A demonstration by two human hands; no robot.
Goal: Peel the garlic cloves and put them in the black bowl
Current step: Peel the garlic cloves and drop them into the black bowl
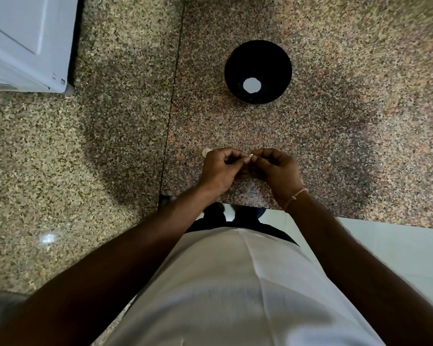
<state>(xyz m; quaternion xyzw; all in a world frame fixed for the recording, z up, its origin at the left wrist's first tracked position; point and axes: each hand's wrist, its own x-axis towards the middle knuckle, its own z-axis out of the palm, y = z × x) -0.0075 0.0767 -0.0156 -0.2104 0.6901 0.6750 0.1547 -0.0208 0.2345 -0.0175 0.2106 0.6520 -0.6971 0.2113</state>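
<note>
Granite tabletop (110,146), speckled tan and pink, fills most of the frame. At upper left stands a white appliance (28,41), its corner reaching down toward the seam that runs through the stone.

Left of centre, low in the frame, the left hand (219,169) has its fingers curled inward, pinching one end of a small pale clove (251,155). A second pale bit (206,152) peeps out just beyond this hand's knuckles at the upper left; whether it is another clove or loose skin I cannot tell.

Just right of it, the right hand (276,168) meets the left, thumb and forefinger pinched on the other end of the clove, the rest of its fingers curled under. A thin pale band (295,196) circles that wrist. The clove is held between both hands above the tabletop, near its front edge.

Upper right of centre sits the black bowl (258,71), well apart from the hands. Only a round white patch shows on its bottom, which looks like a reflection or marking; no peeled clove can be made out inside.

Judging from this, the work is early: one clove is being peeled, none appears delivered, and carrying it to the bowl remains.
</note>
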